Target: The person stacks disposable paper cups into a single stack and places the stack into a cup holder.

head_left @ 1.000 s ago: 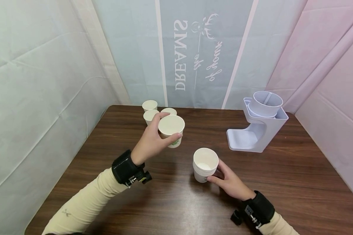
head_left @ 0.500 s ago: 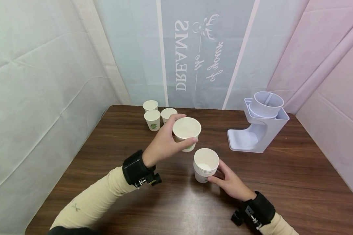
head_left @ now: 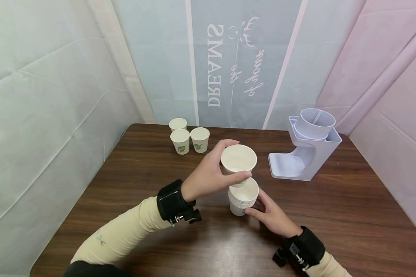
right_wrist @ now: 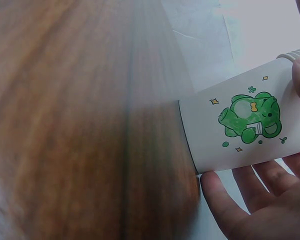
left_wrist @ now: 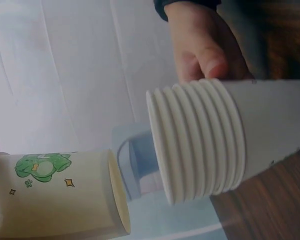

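Left hand (head_left: 209,175): thumb and fingers curled round a white paper cup (head_left: 238,156), gripping from the left side; cup mouth upward, aloft over the far part of the stack's mouth; in the left wrist view, cup base apart from the stack, narrow gap between. Right hand (head_left: 272,218): thumb and fingers curled round the lower right side of the cup stack (head_left: 240,204), holding it upright at the tabletop; several rims nested close together, green animal print on the outer cup in the right wrist view. Changed since one second ago: left hand and its cup carried rightward and slightly nearer, from in front of the loose group to above the stack; front loose cups now unobscured; right hand and stack in the same place. Loose group: three upright cups, front left (head_left: 181,143), front right (head_left: 200,141), rear (head_left: 178,124). Edges: far edge of the brown table (head_left: 225,248) close behind the loose group, along the pale blue backdrop (head_left: 242,69); white stand (head_left: 312,159) with round tub (head_left: 313,123) to the right. Room for moving: bare wood between loose cups and stand, more towards the near side.
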Demonstrator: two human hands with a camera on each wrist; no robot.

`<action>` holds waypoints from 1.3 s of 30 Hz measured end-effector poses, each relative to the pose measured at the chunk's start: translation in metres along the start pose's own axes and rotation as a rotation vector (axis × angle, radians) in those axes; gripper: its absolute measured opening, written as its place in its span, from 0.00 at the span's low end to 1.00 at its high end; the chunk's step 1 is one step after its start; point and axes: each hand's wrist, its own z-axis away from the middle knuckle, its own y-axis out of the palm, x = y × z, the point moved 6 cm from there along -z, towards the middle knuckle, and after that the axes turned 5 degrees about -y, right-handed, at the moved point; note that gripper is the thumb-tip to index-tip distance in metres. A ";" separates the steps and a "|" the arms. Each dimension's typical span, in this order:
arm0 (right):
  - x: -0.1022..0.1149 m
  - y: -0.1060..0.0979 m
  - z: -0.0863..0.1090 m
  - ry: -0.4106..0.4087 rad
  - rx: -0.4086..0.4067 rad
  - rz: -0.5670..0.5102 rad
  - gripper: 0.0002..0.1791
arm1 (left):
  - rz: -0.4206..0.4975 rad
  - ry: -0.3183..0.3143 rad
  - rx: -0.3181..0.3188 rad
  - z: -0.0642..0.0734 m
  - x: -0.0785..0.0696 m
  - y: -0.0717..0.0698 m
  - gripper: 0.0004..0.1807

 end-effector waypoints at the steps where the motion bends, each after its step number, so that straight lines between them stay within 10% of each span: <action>1: 0.000 0.000 0.000 0.001 -0.001 -0.001 0.42 | 0.003 -0.003 0.011 0.000 0.000 0.002 0.39; 39: -0.001 0.000 0.002 0.003 0.004 0.014 0.40 | -0.028 -0.073 0.123 0.004 0.038 0.038 0.41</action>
